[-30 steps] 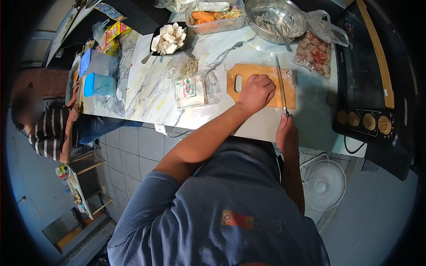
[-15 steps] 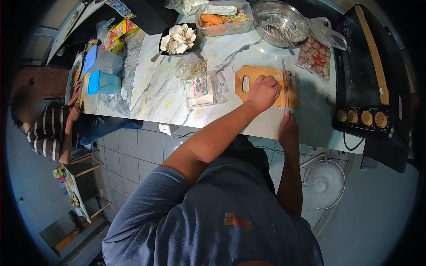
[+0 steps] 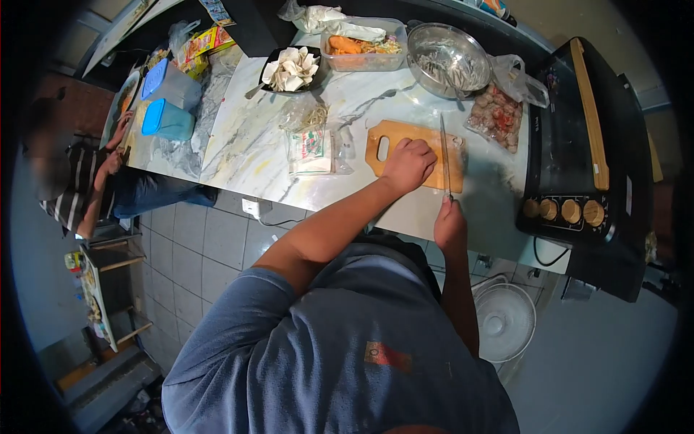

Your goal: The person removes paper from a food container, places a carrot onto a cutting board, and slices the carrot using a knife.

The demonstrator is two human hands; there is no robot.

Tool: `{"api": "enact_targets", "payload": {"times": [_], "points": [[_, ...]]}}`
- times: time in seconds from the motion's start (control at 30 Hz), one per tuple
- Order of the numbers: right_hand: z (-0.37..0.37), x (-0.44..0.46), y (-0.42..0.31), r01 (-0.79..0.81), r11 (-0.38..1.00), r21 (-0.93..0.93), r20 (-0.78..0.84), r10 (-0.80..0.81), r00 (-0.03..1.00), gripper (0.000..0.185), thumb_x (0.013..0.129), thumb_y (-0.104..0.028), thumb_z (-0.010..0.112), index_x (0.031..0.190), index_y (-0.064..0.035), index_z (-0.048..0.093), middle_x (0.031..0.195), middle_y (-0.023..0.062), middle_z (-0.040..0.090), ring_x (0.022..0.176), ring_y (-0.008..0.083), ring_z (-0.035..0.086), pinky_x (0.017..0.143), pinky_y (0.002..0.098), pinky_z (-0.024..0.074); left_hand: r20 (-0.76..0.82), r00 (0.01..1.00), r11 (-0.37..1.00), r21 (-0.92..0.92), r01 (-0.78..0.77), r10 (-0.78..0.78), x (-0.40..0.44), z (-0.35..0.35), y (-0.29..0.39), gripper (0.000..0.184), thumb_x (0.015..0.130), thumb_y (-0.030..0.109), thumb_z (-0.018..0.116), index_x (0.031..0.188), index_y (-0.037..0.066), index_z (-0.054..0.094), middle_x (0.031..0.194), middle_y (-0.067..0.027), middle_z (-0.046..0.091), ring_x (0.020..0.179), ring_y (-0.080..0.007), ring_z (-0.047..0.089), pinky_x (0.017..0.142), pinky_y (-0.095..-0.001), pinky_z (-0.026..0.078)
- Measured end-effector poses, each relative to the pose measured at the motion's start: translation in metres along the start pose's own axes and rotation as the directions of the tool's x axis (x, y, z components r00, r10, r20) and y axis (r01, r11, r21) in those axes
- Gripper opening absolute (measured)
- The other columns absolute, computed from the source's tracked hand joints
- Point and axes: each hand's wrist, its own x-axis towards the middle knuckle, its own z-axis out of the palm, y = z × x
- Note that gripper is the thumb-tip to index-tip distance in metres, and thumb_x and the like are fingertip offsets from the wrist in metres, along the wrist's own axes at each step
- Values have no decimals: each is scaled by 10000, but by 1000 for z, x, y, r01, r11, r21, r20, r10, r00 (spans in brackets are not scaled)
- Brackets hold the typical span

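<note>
On the wooden cutting board rests my left hand, its fingers curled down over something I cannot make out. My right hand grips the handle of a long knife, whose blade points away from me across the right part of the board. Small bits lie on the board to the right of the blade. Beyond the board's right corner sits a plastic bag of reddish-brown pieces. To the left of the board is a packet of white wrappers.
Behind the board stand a metal bowl, a food container and a black bowl of folded pieces. A black oven is at the right. At far left, a person works near blue-lidded tubs.
The whole view has shifted as the camera turned. My left hand stays on the board and my right hand keeps the knife beside it.
</note>
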Motion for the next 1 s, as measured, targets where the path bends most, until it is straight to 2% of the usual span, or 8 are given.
{"api": "enact_targets", "payload": {"times": [0.23, 0.33, 0.5, 0.7, 0.93, 1.0], "points": [[-17, 11, 13, 25, 1000, 8, 85, -26, 996, 352, 1014, -322, 404, 970, -7, 553, 893, 290, 623, 891, 505, 579, 749, 563, 454, -5, 1000, 999, 52, 3, -3, 1, 0, 9, 76, 794, 133, 663, 856, 91, 648, 860, -51, 593, 922, -225, 581, 819, -383, 417], [-23, 14, 15, 60, 998, 36, 120, -64, 991, 364, 1013, -340, 398, 983, -12, 552, 924, 290, 623, 907, 509, 570, 756, 573, 447, -59, 998, 999, 47, 5, -2, 2, 1, 12, 45, 791, 144, 639, 797, 101, 649, 818, -55, 587, 898, -223, 571, 827, -370, 419], [-35, 17, 7, 17, 1000, 22, 219, -21, 976, 392, 1010, -369, 387, 1002, -12, 548, 956, 289, 625, 930, 521, 556, 768, 594, 432, -61, 998, 992, 128, -7, 15, 3, 4, 17, 81, 802, 152, 627, 838, 82, 647, 832, -63, 593, 906, -234, 571, 850, -369, 414], [-33, 22, 4, 52, 999, 18, 237, -54, 970, 413, 1010, -386, 381, 999, -9, 548, 944, 311, 618, 924, 532, 549, 770, 604, 425, -52, 997, 989, 132, 60, -54, -1, 9, 24, 92, 815, 151, 617, 857, 73, 641, 854, -73, 594, 922, -238, 564, 851, -372, 408], [-32, 33, 2, 96, 994, 43, 262, -104, 960, 407, 1009, -376, 388, 993, -1, 544, 928, 324, 612, 916, 540, 543, 759, 602, 428, -33, 999, 993, 116, 34, -30, -6, 2, 21, 129, 797, 133, 613, 895, 57, 649, 860, -79, 592, 933, -244, 563, 855, -375, 407], [-34, 33, -4, 81, 995, 50, 252, -91, 963, 393, 1013, -339, 402, 974, 18, 562, 933, 306, 614, 930, 517, 551, 768, 537, 451, 3, 1000, 995, 99, 23, -23, -4, 1, 19, 158, 784, 129, 618, 915, 47, 652, 876, -81, 593, 932, -247, 562, 859, -371, 408]]}}
